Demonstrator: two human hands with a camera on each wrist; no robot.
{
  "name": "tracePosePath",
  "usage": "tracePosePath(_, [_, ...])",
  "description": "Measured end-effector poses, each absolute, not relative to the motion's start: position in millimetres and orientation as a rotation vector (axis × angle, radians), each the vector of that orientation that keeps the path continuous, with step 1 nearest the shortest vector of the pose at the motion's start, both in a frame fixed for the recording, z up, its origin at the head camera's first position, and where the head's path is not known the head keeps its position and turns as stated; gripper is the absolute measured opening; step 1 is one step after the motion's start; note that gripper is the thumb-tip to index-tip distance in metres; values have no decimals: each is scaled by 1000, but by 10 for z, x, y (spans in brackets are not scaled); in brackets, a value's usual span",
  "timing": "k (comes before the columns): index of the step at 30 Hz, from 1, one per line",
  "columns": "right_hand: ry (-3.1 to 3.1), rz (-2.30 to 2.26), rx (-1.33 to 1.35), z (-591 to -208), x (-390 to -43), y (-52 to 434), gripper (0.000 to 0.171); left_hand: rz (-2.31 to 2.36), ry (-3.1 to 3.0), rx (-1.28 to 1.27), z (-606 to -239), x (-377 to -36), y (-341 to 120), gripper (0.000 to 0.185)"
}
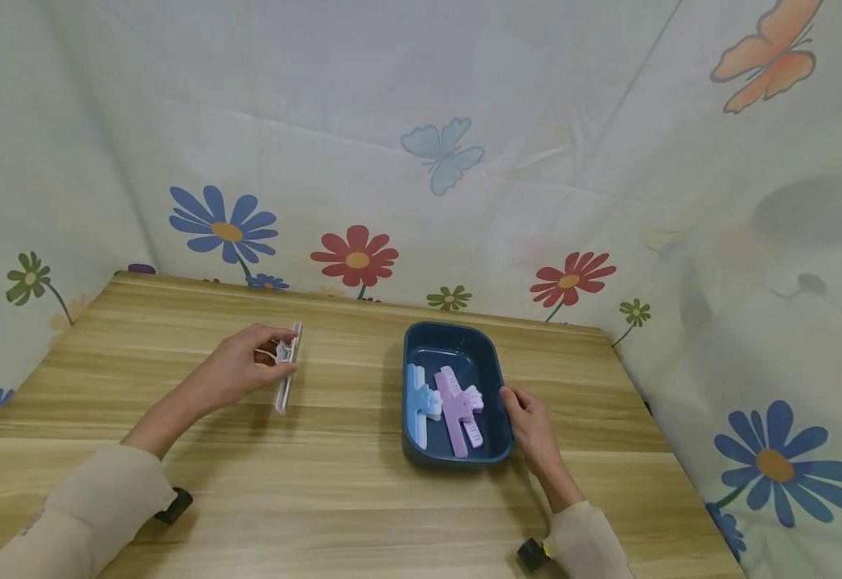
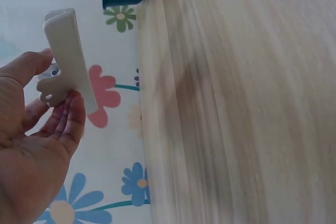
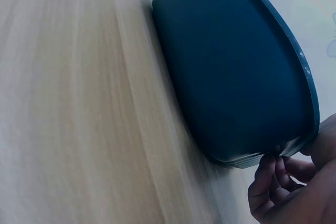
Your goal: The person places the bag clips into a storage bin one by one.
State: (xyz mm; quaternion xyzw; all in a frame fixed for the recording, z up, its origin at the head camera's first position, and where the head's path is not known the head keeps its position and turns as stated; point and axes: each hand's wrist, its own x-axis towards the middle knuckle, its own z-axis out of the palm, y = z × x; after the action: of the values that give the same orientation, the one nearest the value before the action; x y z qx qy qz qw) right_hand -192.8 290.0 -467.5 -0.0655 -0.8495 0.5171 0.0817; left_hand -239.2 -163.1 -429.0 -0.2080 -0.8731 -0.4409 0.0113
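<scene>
My left hand (image 1: 243, 366) holds a white bag clip (image 1: 285, 392) above the table, left of the bin. The left wrist view shows the thumb and fingers pinching the clip (image 2: 67, 51) around its handle part, its long bar tilted. At the right side of a dark blue plastic bin (image 1: 451, 338), my right hand (image 1: 534, 430) grips the rim. Seen from the right wrist, curled fingers sit under the bin's edge (image 3: 236, 72). Inside the bin lie a light blue and white bag clip (image 1: 413, 406) and a purple bag clip (image 1: 453, 418), side by side.
The wood-grain table (image 1: 319, 498) ends at the back against a hanging cloth (image 1: 305, 145) printed with flowers and butterflies. A small purple object (image 1: 141, 268) shows at the table's back left corner.
</scene>
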Motion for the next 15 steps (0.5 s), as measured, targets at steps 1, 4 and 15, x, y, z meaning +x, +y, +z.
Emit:
tracePosePath(1, [-2537, 1545, -197, -4676, -1930, 2901, 37, -1377, -2718, -660, -4275, -2383, -1611, 52])
tracePosePath(4, [-2533, 1554, -198, -4676, -1929, 2903, 37, -1372, -2706, -693, -4235, -2360, -1545, 52])
tracePosePath(15, [-2532, 1549, -188, -4668, -1927, 2896, 35, -1395, -2682, -779, -4170, -2341, -1269, 48])
